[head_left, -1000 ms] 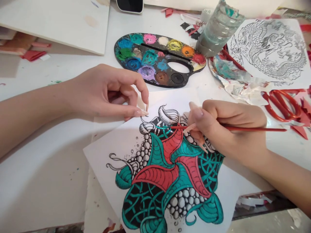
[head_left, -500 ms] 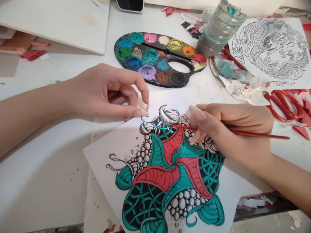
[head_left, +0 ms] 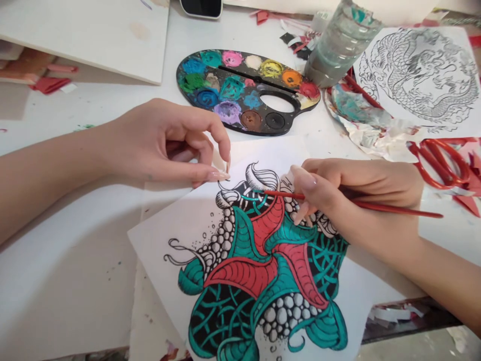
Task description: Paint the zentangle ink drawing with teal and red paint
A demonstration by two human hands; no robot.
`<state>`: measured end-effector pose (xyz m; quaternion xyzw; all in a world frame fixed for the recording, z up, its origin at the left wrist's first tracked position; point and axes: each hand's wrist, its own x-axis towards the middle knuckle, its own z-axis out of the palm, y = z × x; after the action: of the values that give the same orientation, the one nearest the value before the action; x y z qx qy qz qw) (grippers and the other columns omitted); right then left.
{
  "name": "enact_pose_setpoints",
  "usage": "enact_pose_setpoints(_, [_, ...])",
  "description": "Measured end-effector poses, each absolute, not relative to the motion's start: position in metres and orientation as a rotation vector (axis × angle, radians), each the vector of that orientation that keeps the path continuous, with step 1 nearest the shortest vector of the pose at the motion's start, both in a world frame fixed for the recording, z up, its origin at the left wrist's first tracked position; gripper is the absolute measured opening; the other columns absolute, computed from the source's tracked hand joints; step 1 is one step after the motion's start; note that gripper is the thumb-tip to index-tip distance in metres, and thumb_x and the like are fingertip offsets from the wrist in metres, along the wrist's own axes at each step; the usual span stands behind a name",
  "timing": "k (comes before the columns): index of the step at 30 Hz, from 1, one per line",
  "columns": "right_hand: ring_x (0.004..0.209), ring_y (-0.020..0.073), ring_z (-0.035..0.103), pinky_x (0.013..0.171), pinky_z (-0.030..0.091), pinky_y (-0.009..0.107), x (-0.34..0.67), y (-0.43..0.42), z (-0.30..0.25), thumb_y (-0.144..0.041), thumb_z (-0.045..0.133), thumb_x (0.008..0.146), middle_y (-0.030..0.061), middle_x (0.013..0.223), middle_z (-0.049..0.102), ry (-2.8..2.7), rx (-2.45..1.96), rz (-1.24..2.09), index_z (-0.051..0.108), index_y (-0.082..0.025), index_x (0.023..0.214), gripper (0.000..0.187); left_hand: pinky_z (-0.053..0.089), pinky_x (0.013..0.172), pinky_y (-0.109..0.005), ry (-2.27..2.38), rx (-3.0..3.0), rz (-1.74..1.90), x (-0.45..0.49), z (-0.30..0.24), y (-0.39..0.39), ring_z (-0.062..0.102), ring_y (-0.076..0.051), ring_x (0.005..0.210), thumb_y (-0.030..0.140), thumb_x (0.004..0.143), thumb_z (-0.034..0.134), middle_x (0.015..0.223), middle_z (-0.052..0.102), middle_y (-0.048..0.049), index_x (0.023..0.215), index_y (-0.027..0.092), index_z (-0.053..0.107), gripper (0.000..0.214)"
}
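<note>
**Gripping a red-handled paintbrush [head_left: 376,203] over an inked sheet [head_left: 180,240]**

Pinching the handle between thumb and fingers of the right hand [head_left: 361,193], brush tip meeting the teal-and-red pattern near the sheet's top. Curling the left hand [head_left: 165,143], fingertips at the sheet's upper edge, hold on the paper unclear. Resting the sheet on a white table [head_left: 63,281], with a paint palette [head_left: 244,108] lying beyond, red-handled scissors [head_left: 439,163] and a dragon line drawing [head_left: 417,75] lying off to the right.

Head camera looks forward-down at left hand [head_left: 165,143] and right hand [head_left: 356,195].
</note>
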<state>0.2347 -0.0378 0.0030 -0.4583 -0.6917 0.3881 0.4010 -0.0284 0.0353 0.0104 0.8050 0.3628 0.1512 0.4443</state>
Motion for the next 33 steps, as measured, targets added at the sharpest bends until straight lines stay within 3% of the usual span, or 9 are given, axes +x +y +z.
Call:
enact_pose_setpoints(5, [0.046,0.0057,0.046,0.042,0.031,0.022,0.2340,-0.0383,0.0059,-0.021,0.071,0.093,0.0008,0.051,0.061,-1.734,-1.174,1.017,0.060,-0.016,0.049,0.046,0.027,0.042,-0.018,0.907,2.003,0.373,-0.0281,0.0116,0.0344,0.047,-0.004,0.049,0.021,0.086,0.072,0.058,0.067,0.0041,0.096,0.015,0.067,0.012])
enact_pose_setpoints(16, [0.048,0.0080,0.046,0.046,0.033,0.026,0.2337,-0.0353,0.0036,-0.010,0.072,0.089,-0.0013,0.053,0.054,-1.811,-1.042,0.995,0.055,-0.018,0.049,0.044,0.025,0.041,-0.017,0.904,2.005,0.367,-0.0273,0.0120,0.0351,0.046,-0.003,0.047,0.021,0.086,0.073,0.058,0.067,0.0035,0.094,0.013,0.067,0.013])
enact_pose_setpoints(33, [0.047,0.0083,0.047,0.043,0.031,0.027,0.2365,-0.0346,0.0057,-0.016,0.077,0.088,-0.0011,0.052,0.058,-1.822,-1.071,1.032,0.056,-0.018,0.049,0.044,0.026,0.042,-0.019,0.907,1.999,0.358,-0.0275,0.0126,0.0342,0.046,-0.004,0.048,0.021,0.086,0.073,0.059,0.067,0.0028,0.095,0.015,0.067,0.012])
